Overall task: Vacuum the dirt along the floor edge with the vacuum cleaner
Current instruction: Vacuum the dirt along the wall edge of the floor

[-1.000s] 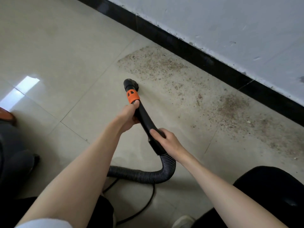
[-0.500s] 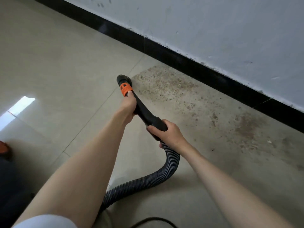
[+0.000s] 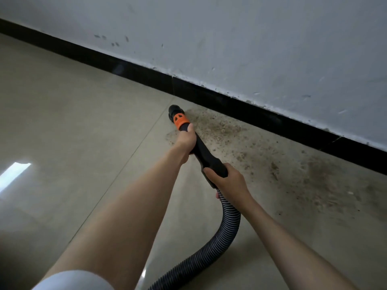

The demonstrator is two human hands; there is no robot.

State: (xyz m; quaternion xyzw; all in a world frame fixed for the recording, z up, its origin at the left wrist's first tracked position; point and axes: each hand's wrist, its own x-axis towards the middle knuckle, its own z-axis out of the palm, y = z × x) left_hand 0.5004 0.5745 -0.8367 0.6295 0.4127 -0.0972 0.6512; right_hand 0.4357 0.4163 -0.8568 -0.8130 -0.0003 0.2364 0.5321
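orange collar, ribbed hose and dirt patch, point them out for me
orange collar (image 3: 181,120), head view, middle of the band behind the nozzle
ribbed hose (image 3: 230,225), head view, its bend below the right hand
dirt patch (image 3: 222,130), head view, dense part beside the baseboard

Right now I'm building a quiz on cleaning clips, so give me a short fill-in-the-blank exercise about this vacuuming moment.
1. The collar just behind the black nozzle is coloured ____.
2. The left hand grips the wand nearer the nozzle, while the right hand grips it where the ribbed ____ joins.
3. The dirt lies on the floor tiles along the black ____ at the foot of the wall.

Missing words: orange; hose; skirting
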